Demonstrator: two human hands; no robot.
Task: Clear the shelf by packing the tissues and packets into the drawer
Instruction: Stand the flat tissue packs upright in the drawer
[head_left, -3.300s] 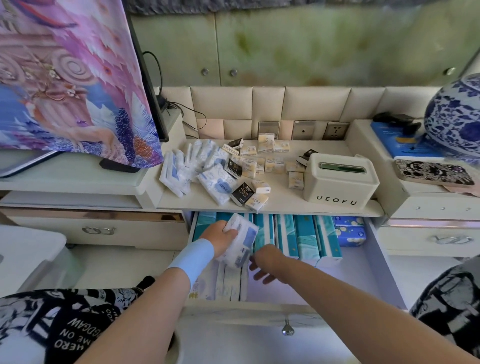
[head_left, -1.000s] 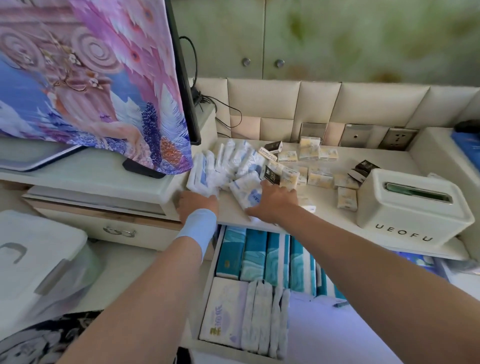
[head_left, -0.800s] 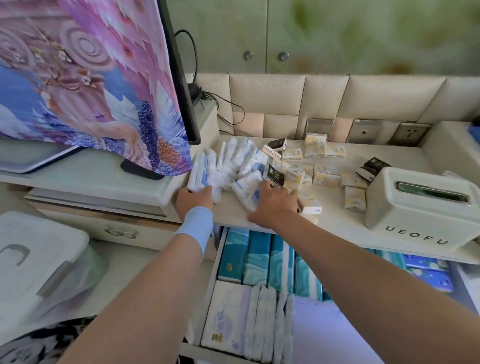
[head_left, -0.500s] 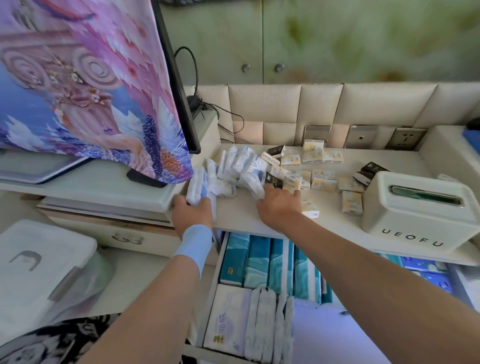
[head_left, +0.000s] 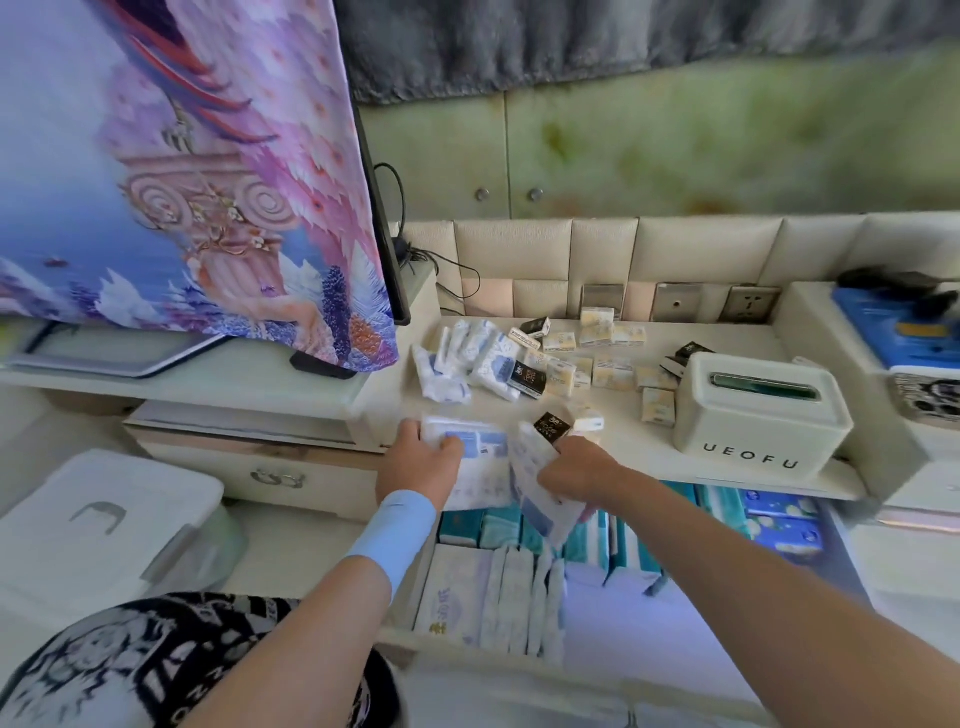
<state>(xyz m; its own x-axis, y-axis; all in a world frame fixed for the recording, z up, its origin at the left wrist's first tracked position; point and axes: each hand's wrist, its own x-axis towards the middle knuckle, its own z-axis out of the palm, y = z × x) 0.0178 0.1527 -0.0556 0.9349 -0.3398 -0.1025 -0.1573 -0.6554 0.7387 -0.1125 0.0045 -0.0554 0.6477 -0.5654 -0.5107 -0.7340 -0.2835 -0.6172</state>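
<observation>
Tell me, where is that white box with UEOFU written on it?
The white UEOFU box stands on the right side of the shelf, at its front edge above the open drawer, with small cream packets just to its left.

Pale cream recessed shelf (head_left: 639, 457) bearing a heap of white-and-blue soft tissue packs (head_left: 467, 358) at left, scattered small cream and black packets (head_left: 587, 358) mid-way, and a white "UEOFU" tissue box (head_left: 753, 421) at right.
</observation>
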